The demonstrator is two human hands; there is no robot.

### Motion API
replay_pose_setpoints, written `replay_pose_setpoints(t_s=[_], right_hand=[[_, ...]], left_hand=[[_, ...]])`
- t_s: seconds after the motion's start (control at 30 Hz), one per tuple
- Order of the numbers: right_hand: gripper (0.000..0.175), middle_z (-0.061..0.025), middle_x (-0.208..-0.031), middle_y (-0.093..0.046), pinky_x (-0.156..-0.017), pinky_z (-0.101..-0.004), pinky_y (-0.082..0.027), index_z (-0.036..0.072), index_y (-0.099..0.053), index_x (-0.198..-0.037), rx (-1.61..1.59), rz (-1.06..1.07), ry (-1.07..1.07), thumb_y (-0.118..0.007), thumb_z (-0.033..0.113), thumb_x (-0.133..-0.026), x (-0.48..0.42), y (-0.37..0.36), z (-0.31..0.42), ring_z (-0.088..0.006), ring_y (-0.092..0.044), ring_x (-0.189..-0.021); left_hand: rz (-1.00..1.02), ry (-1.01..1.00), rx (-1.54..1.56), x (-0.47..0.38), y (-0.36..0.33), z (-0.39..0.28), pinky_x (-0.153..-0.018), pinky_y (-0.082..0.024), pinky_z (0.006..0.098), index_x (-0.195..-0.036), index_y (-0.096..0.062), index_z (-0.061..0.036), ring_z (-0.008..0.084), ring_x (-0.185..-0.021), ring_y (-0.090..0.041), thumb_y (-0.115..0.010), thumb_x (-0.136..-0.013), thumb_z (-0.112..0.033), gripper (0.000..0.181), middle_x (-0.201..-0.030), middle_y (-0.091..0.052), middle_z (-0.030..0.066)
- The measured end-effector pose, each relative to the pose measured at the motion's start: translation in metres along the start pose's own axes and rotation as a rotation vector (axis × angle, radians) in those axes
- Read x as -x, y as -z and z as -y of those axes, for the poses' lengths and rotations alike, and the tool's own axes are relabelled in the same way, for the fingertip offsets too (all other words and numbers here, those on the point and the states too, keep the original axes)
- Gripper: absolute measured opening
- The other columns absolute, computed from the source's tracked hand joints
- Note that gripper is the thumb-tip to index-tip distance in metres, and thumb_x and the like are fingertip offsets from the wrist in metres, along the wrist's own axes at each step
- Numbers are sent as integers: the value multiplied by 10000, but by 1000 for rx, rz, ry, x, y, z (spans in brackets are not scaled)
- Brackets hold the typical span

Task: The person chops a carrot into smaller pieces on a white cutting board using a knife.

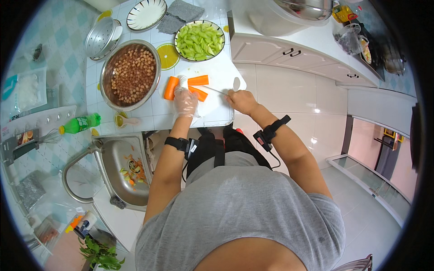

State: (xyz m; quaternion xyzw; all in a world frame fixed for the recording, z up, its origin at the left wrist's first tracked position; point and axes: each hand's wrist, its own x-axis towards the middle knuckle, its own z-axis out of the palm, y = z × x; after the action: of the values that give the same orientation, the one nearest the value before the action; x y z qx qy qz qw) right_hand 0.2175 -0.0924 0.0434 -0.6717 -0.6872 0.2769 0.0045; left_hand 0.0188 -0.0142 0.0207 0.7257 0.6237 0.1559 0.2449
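On a white cutting board lie several pieces of carrot. My left hand, in a clear plastic glove with white wrapping at a finger, rests over them, between a thick carrot piece and two split lengths, the upper one and the lower one. Whether it grips any piece cannot be told. My bare right hand is closed on a knife, whose thin blade points left to the carrots; the handle is hidden in the fist. Beyond the board stands a plate of sliced green vegetable.
A steel bowl of soaked beans or peanuts stands left of the board, near a white colander and an empty striped plate. A green bottle lies nearer, above the steel sink holding scraps.
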Motion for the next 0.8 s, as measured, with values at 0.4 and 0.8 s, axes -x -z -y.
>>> replay_pose_setpoints(t_s=[0.4,0.8], right_hand=[[412,-218,-722,-608,-683,-473,-478,27,-561,-912,-175,14,-114,-334,371,-925,-8,-3,2,-380,-606,-718],[282,-206,-657,-595,-605,-477,-476,45,-486,-907,-188,-93,-65,-371,302,-919,-10,-5,3,-382,-595,-632]], left_hand=[[11,-594,-282,-3,16,2,-788,-429,373,-874,-653,-57,278,-887,-571,-586,-736,-91,158,-899,-618,135],[222,-446,-179,7,22,0,-735,-441,380,-969,-637,-53,304,-805,-568,-669,-700,-172,296,-847,-607,130]])
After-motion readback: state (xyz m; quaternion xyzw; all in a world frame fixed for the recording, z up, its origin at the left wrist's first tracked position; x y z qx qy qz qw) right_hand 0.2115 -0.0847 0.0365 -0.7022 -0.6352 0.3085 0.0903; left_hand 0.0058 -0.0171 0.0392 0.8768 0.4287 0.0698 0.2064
